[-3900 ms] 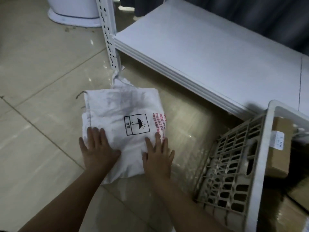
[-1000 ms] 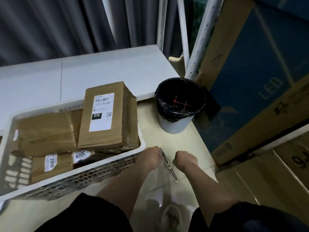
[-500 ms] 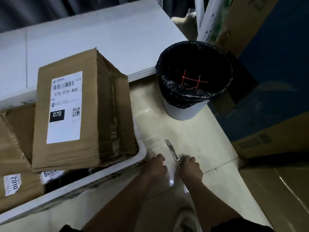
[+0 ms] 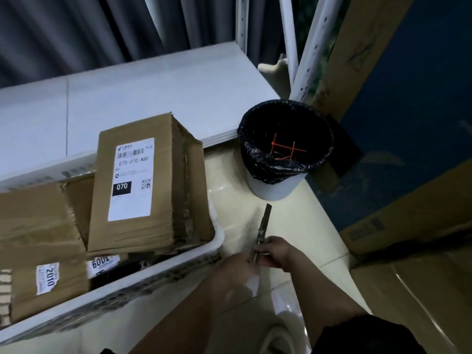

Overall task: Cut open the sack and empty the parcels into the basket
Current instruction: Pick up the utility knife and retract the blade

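Floor [image 4: 293, 226]: basket [image 4: 163, 272] left of knife-gripping right hand [image 4: 277, 254].

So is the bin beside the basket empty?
No, red cable ties lie at the bottom of the black-lined bin standing on the floor right of the white basket.
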A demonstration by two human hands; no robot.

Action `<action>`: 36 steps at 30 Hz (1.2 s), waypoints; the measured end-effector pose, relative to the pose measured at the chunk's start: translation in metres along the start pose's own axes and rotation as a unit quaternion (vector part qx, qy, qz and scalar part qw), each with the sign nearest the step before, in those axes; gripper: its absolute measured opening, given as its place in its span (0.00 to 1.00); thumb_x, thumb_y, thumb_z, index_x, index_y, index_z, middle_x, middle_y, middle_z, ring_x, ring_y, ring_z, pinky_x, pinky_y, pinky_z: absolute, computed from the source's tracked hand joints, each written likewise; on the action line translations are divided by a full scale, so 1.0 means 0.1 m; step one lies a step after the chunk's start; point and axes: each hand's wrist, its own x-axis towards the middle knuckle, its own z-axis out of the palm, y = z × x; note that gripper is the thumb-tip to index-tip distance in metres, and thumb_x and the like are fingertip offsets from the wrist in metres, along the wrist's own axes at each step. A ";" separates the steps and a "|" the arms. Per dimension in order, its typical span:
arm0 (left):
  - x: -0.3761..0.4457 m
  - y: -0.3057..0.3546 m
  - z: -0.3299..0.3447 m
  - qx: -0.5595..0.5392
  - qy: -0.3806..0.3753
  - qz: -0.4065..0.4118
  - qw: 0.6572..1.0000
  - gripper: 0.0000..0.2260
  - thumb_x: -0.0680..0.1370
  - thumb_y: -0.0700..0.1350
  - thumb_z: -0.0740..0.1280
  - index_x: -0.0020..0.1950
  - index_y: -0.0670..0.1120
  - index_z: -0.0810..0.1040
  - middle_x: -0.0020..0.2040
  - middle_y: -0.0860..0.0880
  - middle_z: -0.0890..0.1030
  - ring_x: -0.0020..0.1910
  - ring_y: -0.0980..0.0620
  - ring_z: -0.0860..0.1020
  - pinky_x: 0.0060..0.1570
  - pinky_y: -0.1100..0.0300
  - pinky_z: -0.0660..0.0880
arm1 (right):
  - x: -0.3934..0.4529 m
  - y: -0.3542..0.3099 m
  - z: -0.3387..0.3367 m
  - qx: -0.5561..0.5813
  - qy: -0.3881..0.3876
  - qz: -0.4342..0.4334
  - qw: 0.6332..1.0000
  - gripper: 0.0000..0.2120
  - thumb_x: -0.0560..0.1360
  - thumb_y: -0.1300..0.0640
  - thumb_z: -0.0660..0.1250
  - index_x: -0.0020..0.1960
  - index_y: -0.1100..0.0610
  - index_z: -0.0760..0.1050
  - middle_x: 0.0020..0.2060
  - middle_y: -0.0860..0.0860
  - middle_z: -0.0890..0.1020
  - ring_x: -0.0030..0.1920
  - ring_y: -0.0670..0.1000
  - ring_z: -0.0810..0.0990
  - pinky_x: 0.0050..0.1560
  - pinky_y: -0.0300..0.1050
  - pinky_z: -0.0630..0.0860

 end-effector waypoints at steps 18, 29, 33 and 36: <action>-2.20 0.66 -0.90 -0.410 0.086 0.135 0.898 0.09 0.82 0.39 0.54 0.43 0.49 0.68 0.30 0.49 0.68 0.19 0.59 0.70 0.23 0.67 0.72 | -2.46 -1.27 0.69 -0.037 -0.122 -0.239 0.963 0.14 0.75 0.60 0.67 0.35 0.51 0.66 0.43 0.53 0.82 0.28 0.45 0.74 0.30 0.37 0.72; -2.94 0.21 -1.49 -0.423 0.194 0.149 0.872 0.23 0.81 0.59 0.46 0.35 0.48 0.69 0.20 0.55 0.61 0.15 0.60 0.55 0.18 0.72 0.52 | -3.05 -1.58 1.71 0.042 -0.084 -0.402 0.911 0.18 0.81 0.49 0.55 0.44 0.59 0.76 0.30 0.52 0.83 0.23 0.50 0.74 0.26 0.38 0.71; -2.99 0.02 -1.59 -0.471 0.238 0.165 0.833 0.24 0.83 0.51 0.45 0.61 0.37 0.74 0.14 0.54 0.64 0.12 0.62 0.56 0.14 0.72 0.51 | -2.99 -1.57 2.02 0.036 -0.104 -0.437 0.893 0.17 0.82 0.51 0.55 0.43 0.61 0.73 0.27 0.51 0.80 0.20 0.50 0.70 0.23 0.39 0.68; -2.93 -0.10 -1.63 -0.495 0.263 0.189 0.806 0.21 0.83 0.48 0.46 0.48 0.39 0.75 0.15 0.54 0.65 0.12 0.61 0.57 0.14 0.71 0.51 | -3.00 -1.58 2.22 0.025 -0.103 -0.439 0.892 0.16 0.82 0.51 0.54 0.42 0.60 0.70 0.27 0.50 0.77 0.20 0.45 0.72 0.22 0.36 0.68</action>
